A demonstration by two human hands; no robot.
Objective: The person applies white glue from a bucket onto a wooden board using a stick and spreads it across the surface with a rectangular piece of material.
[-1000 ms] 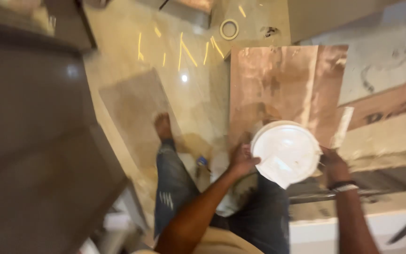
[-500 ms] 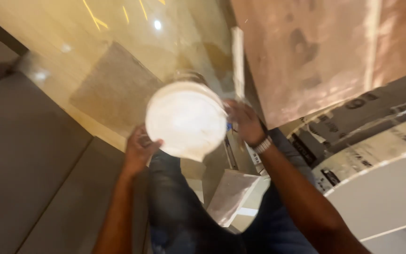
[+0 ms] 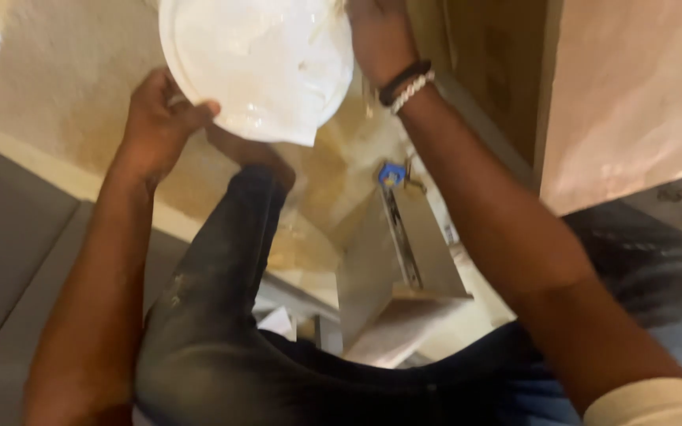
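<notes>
White round bucket (image 3: 258,67) held between both hands, above knees and glossy floor (image 3: 57,118). Left hand (image 3: 155,118) grips lower-left rim; right hand (image 3: 380,35), beaded wristband (image 3: 406,83), clasps upper-right side. Both equally close; bucket's open face toward viewer.

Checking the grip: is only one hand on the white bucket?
No, the left hand and right hand both grip the white bucket.

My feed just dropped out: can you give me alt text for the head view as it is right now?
Seen from above, a person holds a round white bucket between both hands, the left hand gripping its lower rim and the right hand, beaded bands at the wrist, on its far side. Below are dark jeans, a glossy tiled floor and a metal trowel with a blue handle.
</notes>
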